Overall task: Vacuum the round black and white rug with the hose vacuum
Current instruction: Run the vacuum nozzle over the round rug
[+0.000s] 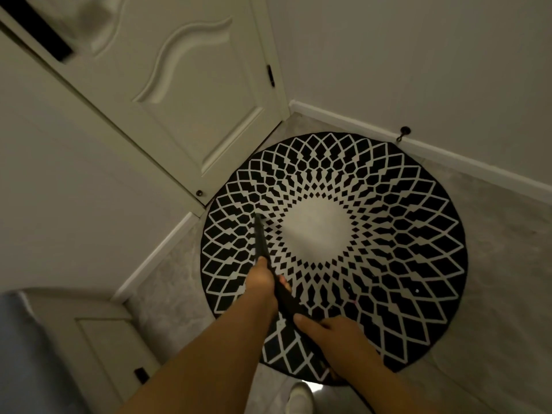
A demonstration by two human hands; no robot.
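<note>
Both our hands are on the black vacuum wand [270, 273], which slants up and to the left across the near-left part of the round rug [388, 264]. Our left hand [261, 277] is the farther one, fingers wrapped round the wand about midway along it, a fingertip or two showing on the wand's right side. Our right hand [334, 339] grasps the wand's near end, low over the rug's near edge, with the thumb lying along the dark tube. Beyond the left hand the wand narrows to a thin nozzle tip [257, 218], which meets the rug just left of its plain white centre, in the band of small black diamonds. Whether the tip presses into the pile we cannot tell.

The rug is black with a white lattice of diamonds that shrink toward the pale middle, and it lies flat on a grey floor [493, 249]. Beyond the rug's far-left edge stands a cream panelled door [185, 94], its bottom corner almost at the rug's rim. White skirting [448, 153] runs along the wall past the rug's far-right edge, with a small dark doorstop [403, 133] set into it. Left of the rug, near us, stands a pale cabinet [98, 339]. Just below the rug's near edge, a white shoe [300, 397] shows on the floor.
</note>
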